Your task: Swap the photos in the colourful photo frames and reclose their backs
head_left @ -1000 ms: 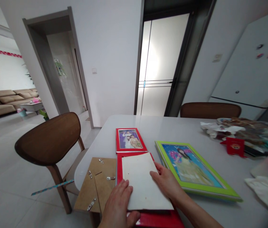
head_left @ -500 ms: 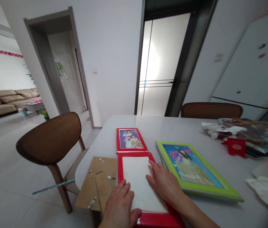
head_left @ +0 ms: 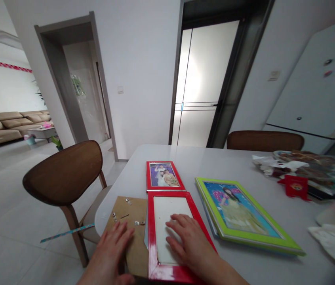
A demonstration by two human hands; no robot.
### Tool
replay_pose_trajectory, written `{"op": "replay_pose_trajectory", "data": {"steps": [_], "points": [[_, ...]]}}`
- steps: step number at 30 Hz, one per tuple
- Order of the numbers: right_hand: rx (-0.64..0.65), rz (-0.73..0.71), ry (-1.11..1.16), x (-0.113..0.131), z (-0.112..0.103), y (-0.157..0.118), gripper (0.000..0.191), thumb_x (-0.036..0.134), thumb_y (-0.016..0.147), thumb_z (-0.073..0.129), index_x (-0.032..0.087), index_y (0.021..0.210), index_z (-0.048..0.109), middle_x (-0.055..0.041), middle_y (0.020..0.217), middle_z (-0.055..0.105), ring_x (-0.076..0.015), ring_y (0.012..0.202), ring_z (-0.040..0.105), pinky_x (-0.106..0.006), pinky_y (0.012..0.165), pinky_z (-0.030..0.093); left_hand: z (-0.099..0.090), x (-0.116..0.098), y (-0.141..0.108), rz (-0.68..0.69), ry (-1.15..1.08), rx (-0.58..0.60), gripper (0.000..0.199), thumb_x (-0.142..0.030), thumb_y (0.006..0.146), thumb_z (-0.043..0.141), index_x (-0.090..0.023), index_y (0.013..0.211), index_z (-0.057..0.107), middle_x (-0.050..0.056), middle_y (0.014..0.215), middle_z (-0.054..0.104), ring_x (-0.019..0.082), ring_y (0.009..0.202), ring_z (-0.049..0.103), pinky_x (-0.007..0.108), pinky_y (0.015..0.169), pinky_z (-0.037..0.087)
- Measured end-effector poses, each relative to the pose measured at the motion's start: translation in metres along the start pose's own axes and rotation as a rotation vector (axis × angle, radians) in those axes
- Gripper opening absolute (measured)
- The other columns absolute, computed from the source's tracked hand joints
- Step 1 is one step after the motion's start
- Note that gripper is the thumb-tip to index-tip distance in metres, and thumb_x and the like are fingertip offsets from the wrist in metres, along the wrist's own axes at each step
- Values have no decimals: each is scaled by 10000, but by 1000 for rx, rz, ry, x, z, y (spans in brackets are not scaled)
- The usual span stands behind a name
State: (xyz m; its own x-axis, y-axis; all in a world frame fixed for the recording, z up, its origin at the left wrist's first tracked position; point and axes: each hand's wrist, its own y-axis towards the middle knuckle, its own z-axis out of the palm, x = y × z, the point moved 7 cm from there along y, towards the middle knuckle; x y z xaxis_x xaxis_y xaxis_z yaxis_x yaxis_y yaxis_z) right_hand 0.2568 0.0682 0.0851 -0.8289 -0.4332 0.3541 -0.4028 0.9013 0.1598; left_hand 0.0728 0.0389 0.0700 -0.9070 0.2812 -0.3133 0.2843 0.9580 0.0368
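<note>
My right hand point(head_left: 189, 242) lies flat on a white card point(head_left: 167, 209) seated inside an open red picture frame point(head_left: 152, 253), which lies face down. My left hand point(head_left: 108, 253) rests on a brown cardboard frame backing point(head_left: 134, 253) just left of the red frame, with its fingers spread. Small metal clips point(head_left: 137, 223) show on the backing. Beyond my hands lie a small red frame with a couple's photo point(head_left: 163, 175) and a lime-green frame with a picture of a person point(head_left: 238, 209).
The frames lie on a white table point(head_left: 215, 158), whose left edge runs close to the backing. A brown wooden chair point(head_left: 63, 174) stands at that side. A heap of papers and plastic point(head_left: 307, 166) with a red packet point(head_left: 296, 187) lies at the right, near a white cloth point(head_left: 334, 241).
My left hand has moved left off the white card onto the cardboard backing. The card now lies flat in the red frame, after being raised and askew one second ago.
</note>
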Motion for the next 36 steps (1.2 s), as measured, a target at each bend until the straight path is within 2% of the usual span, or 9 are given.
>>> {"op": "replay_pose_trajectory", "data": {"steps": [2,4,7,9,13,18,22,29,36], "points": [[11,-72,100,25,6,0,291,326,745,471,246,1010,563,-66,1090,530,-221,1018,419,-365,881,268,6,32,-9,-97,73,-47,762,-164,474,651,-202,1198,417,117,1305,357,309,1197,296,507,957,252],[31,-139,173,51,18,2,348,407,696,518,260,1009,551,-50,1046,543,-225,992,426,-386,888,258,13,51,-13,-86,95,-157,674,-121,516,599,-174,1172,451,119,1281,400,279,1179,342,442,947,315],[41,-152,204,76,40,8,602,513,553,601,239,1079,502,-94,1102,495,-291,1009,400,-472,885,243,19,63,-13,1,89,-360,522,-137,579,570,-172,1097,516,117,1200,498,262,1105,448,398,884,411],[-2,-125,238,81,46,13,632,433,544,625,231,1122,468,-114,1149,446,-304,1028,379,-480,870,269,15,62,-13,58,95,-472,459,-190,605,582,-184,1062,534,115,1150,540,269,1050,499,406,836,453],[-204,-163,401,78,24,11,467,141,586,524,201,1049,505,-86,1100,444,-221,1009,389,-370,859,340,-12,34,-16,164,172,-620,382,-298,687,552,-188,1052,521,116,1120,556,266,1025,518,400,787,490],[-392,-305,414,60,-24,-14,425,74,562,492,196,968,521,-74,1080,444,-208,1013,387,-346,851,369,-33,-32,-20,339,260,-711,400,-343,750,506,-128,1086,475,173,1131,530,287,1079,467,395,771,500],[-405,-288,294,28,-37,-37,380,73,594,492,214,944,533,-69,1082,468,-206,1021,407,-349,845,389,-13,-66,-9,410,201,-646,391,-301,762,509,-100,1093,457,204,1145,511,285,1115,430,381,807,483],[-301,-171,167,-28,-27,-61,270,176,673,494,231,921,584,-88,1077,522,-219,997,477,-363,815,428,41,-95,20,457,81,-289,377,-226,736,531,-79,1081,497,224,1205,456,304,1137,388,401,872,432],[-185,-104,121,-45,-5,-58,315,228,702,487,260,1001,580,-78,1156,501,-244,1087,417,-442,902,345,44,-97,36,274,-21,-55,362,-340,736,528,-184,1064,534,132,1219,472,286,1127,413,500,917,341]]}}
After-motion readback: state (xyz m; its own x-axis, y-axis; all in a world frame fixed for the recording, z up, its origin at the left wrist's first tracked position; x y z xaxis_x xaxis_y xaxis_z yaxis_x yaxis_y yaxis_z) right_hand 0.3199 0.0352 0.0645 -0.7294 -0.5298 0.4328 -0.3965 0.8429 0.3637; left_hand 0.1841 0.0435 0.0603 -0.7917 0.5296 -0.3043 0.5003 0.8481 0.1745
